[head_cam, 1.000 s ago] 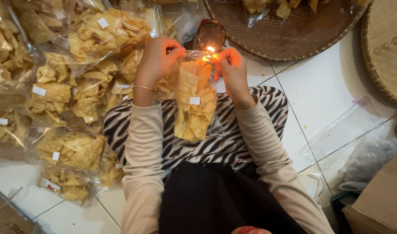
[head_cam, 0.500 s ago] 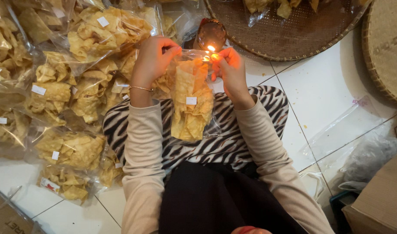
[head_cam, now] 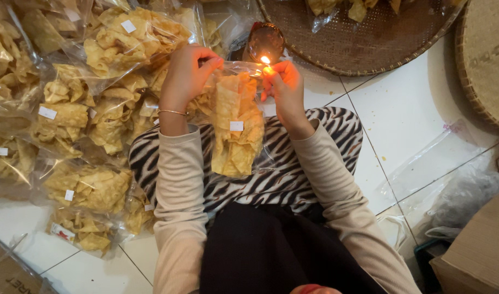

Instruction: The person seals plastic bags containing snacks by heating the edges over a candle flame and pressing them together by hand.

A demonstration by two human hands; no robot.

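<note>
We are looking down on a person seated on a white tiled floor (head_cam: 402,109), a zebra-striped cloth (head_cam: 293,174) lying across the lap. Both hands are raised side by side, each pinching the top edge of a clear plastic bag of yellow crackers (head_cam: 236,130). The left hand (head_cam: 187,76) is gripping the bag's upper left corner between thumb and fingers; a thin bracelet (head_cam: 172,112) is sitting on that wrist. The right hand (head_cam: 285,87) is clamping the upper right corner, fingertips close to a small flame (head_cam: 266,60) — the glow is lighting the fingers orange. The flame is burning at the lip of a small round reddish lamp (head_cam: 266,42) standing on the floor just beyond the bag. The bag itself is hanging upright between the hands, above the striped cloth, with a small white label (head_cam: 236,126) on its front.

To the person's left, a heap of filled cracker bags (head_cam: 81,125) is lying on the tiles — each carrying a similar white label. A large round woven tray (head_cam: 380,43) is resting beyond the lamp, and empty clear bags (head_cam: 440,163) are lying to the right beside a cardboard box (head_cam: 478,250).
</note>
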